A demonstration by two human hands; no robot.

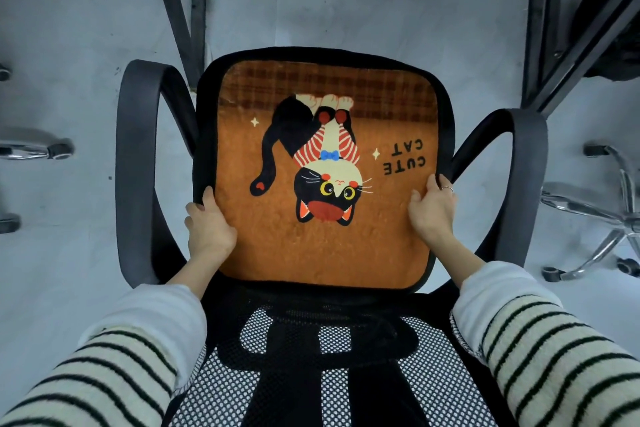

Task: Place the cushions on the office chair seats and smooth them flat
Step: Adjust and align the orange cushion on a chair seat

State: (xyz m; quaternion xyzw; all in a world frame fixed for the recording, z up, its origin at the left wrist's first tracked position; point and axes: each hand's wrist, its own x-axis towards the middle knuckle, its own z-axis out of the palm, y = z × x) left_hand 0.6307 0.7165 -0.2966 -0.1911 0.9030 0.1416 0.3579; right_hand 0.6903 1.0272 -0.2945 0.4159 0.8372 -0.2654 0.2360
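An orange plush cushion with a black cat print and the words "CUTE CAT" lies over the seat of a black office chair, between its two armrests. I look at it from behind the chair's mesh backrest. My left hand grips the cushion's left edge, thumb on top and fingers under it. My right hand grips the right edge the same way, a ring on one finger. The cushion's black border shows all round.
Black armrests curve at the left and the right of the seat. Chrome chair bases with castors stand on the grey floor at the right and the left. Dark metal desk legs rise beyond the chair.
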